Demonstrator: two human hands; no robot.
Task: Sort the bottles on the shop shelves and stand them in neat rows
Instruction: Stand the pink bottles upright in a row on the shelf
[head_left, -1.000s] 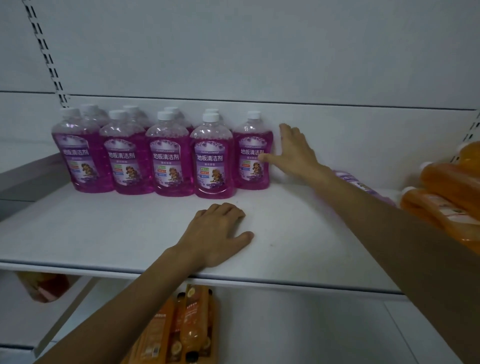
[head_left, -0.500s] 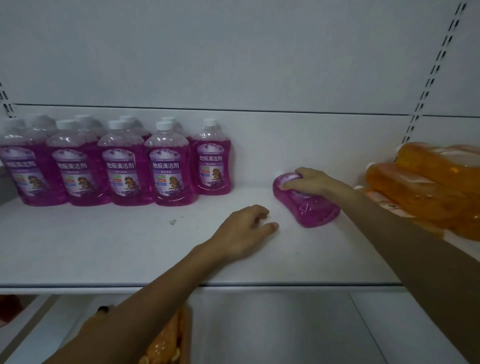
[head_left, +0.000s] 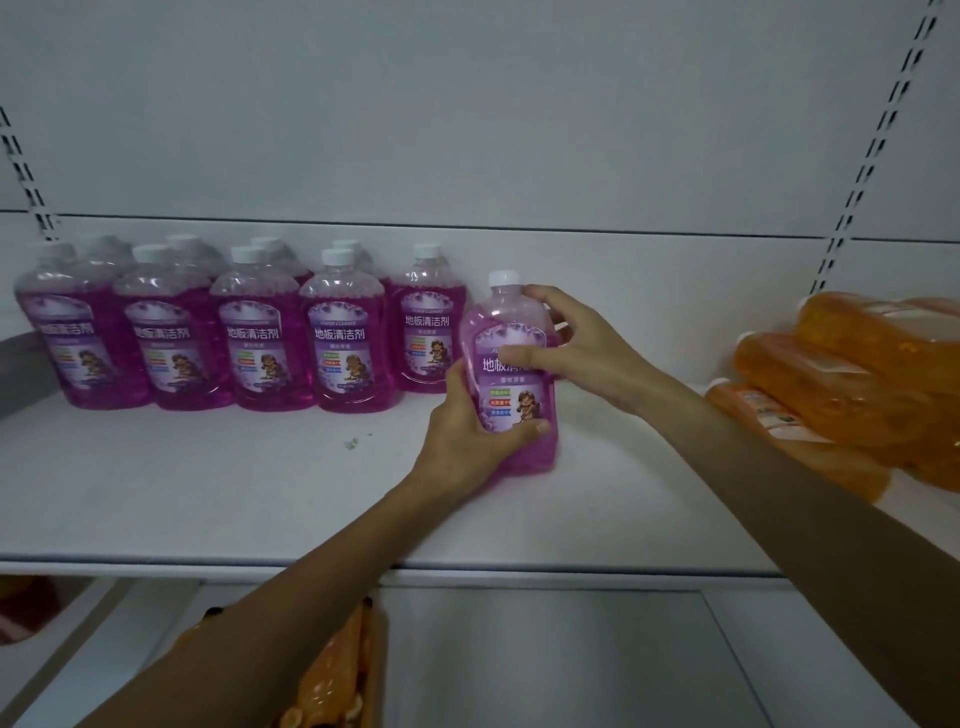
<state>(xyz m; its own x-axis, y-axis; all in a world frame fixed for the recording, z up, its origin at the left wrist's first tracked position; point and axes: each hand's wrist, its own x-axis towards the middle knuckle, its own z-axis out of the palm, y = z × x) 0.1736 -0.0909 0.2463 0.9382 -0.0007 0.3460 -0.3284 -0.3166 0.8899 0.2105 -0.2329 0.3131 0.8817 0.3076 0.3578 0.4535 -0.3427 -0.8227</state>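
Standing nearly upright on the white shelf (head_left: 218, 483), the purple bottle (head_left: 511, 384) was clasped by both hands. The left hand (head_left: 470, 431) wrapped its lower body from the left, thumb pressed across the bottom of the label. The right hand (head_left: 582, 345) closed on its upper half from the right, thumb laid over the label's lettering, fingers curled behind the shoulder. Its white cap (head_left: 504, 278) rose clear above both grips. Just left of the held bottle stood the rows of purple bottles (head_left: 249, 332), apart from it. Well right of the right hand lay orange bottles (head_left: 852, 374) on their sides.
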